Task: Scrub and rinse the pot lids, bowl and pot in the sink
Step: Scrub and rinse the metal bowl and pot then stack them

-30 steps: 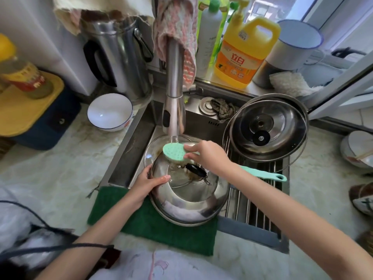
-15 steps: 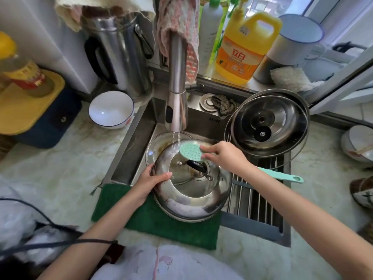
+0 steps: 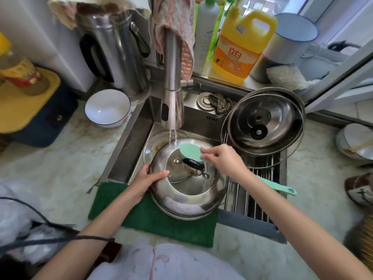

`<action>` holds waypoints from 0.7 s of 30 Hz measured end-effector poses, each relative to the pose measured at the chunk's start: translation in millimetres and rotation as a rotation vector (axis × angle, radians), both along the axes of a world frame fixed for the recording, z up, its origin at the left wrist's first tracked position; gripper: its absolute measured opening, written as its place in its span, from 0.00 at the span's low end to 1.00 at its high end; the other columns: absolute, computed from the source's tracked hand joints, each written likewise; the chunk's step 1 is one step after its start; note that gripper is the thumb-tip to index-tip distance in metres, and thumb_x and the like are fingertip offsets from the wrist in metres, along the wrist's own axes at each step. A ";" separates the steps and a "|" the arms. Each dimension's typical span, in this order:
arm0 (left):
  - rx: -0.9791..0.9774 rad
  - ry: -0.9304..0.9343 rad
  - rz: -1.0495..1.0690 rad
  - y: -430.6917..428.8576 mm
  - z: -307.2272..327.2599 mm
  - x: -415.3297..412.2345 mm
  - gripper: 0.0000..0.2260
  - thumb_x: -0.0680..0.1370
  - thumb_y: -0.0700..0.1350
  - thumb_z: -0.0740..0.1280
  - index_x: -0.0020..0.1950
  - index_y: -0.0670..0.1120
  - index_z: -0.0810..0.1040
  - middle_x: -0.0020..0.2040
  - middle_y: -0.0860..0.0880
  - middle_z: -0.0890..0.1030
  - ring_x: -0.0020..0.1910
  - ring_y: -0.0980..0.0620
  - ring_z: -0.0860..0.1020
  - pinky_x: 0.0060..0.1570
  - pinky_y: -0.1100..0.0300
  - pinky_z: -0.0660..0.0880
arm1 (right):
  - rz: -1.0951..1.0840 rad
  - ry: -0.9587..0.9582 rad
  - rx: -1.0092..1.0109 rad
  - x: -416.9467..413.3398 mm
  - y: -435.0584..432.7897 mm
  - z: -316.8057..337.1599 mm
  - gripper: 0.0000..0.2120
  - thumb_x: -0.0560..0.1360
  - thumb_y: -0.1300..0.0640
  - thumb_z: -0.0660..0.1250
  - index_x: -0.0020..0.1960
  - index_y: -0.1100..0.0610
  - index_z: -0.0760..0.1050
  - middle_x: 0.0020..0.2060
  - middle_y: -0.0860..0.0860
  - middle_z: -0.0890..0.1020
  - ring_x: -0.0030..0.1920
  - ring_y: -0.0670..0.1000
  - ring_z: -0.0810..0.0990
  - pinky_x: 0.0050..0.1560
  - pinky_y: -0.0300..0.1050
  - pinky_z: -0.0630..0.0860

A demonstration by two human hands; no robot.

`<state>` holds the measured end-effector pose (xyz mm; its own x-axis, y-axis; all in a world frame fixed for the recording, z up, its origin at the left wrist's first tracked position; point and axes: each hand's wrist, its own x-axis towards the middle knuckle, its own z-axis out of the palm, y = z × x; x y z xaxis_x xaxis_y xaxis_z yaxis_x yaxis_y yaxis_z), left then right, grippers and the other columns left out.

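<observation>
Lid (image 3: 187, 190), steel, domed, knob side up, tilted toward me over the front edge of the sink (image 3: 129, 154), near rim overhanging the green mat (image 3: 157, 221). My left hand (image 3: 148, 176) grasps the lid's left rim, thumb on top, fingers tucked under. My right hand (image 3: 222, 158) is clenched round the neck of the green brush (image 3: 190, 151). The brush head sits on the dome just behind the black knob (image 3: 192, 163), handle tail running back under my wrist. The stream (image 3: 172, 139) from the faucet (image 3: 173, 93) hits the lid's far slope just left of the brush head. To do this well, I reckon: keep the left grip firm so the wet lid can't spin or slip off the edge. Scrub short circles round the knob base where brownish residue shows. Turn the lid to bring each part under the water, and hold the tilt so runoff drains into the basin, not the mat. Second lid (image 3: 264, 122) leans on the rack (image 3: 252, 199) at the sink's right side. Bowl (image 3: 108, 108) sits on the counter off the sink's back-left corner. Versus a second ago: the brush head was straight under the spout at the lid's far rim and now sits right of the stream, nearer the knob. The stream, not visible then, now shows. Left grip unchanged.
</observation>
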<state>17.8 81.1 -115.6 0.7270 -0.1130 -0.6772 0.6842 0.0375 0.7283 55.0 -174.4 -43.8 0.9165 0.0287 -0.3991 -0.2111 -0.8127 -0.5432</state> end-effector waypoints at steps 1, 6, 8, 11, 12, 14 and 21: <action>0.009 0.003 -0.006 0.4 0.0 -0.1 0.51 0.51 0.57 0.82 0.70 0.45 0.69 0.59 0.47 0.80 0.56 0.48 0.80 0.60 0.51 0.75 | -0.077 -0.048 -0.050 4.5 -1.9 1.0 0.15 0.75 0.46 0.68 0.61 0.46 0.79 0.52 0.45 0.84 0.47 0.49 0.82 0.46 0.46 0.76; 0.021 0.009 -0.011 -0.2 4.3 -0.8 0.55 0.48 0.60 0.83 0.71 0.46 0.67 0.61 0.46 0.79 0.57 0.47 0.79 0.61 0.49 0.75 | -0.005 0.078 0.128 10.2 8.7 -4.4 0.15 0.72 0.49 0.72 0.58 0.52 0.81 0.55 0.45 0.83 0.52 0.43 0.80 0.54 0.44 0.75; 0.034 -0.009 -0.018 -0.6 5.9 -0.3 0.55 0.48 0.61 0.82 0.71 0.46 0.68 0.62 0.46 0.79 0.57 0.48 0.79 0.60 0.50 0.75 | -0.038 0.052 0.072 21.5 12.5 -3.4 0.15 0.73 0.48 0.71 0.57 0.51 0.82 0.54 0.45 0.83 0.50 0.44 0.80 0.52 0.45 0.75; 0.077 -0.044 -0.054 -7.8 20.9 2.4 0.49 0.57 0.57 0.81 0.73 0.47 0.65 0.65 0.47 0.76 0.60 0.48 0.77 0.59 0.53 0.75 | -0.185 -0.090 -0.136 48.8 20.5 5.4 0.14 0.75 0.47 0.67 0.57 0.52 0.81 0.54 0.50 0.84 0.54 0.52 0.80 0.51 0.47 0.76; 0.090 -0.062 -0.064 -11.0 22.4 5.0 0.45 0.62 0.53 0.80 0.74 0.46 0.63 0.65 0.48 0.75 0.60 0.49 0.76 0.58 0.55 0.75 | -0.127 -0.092 -0.131 51.6 30.4 8.5 0.14 0.75 0.46 0.66 0.57 0.52 0.81 0.53 0.51 0.84 0.54 0.52 0.81 0.51 0.47 0.76; 0.122 -0.097 -0.061 -17.9 25.2 8.5 0.35 0.67 0.45 0.77 0.71 0.45 0.66 0.64 0.47 0.76 0.58 0.50 0.76 0.55 0.59 0.74 | 0.141 -0.038 -0.056 46.4 55.2 16.2 0.14 0.74 0.44 0.68 0.56 0.49 0.82 0.52 0.48 0.84 0.50 0.49 0.82 0.49 0.47 0.77; 0.162 -0.224 -0.043 -30.5 36.7 11.9 0.40 0.67 0.45 0.78 0.74 0.46 0.61 0.62 0.54 0.70 0.60 0.54 0.71 0.58 0.60 0.70 | 0.146 -0.108 -0.398 78.4 57.4 41.2 0.15 0.76 0.47 0.66 0.54 0.57 0.81 0.49 0.54 0.83 0.49 0.56 0.80 0.42 0.44 0.70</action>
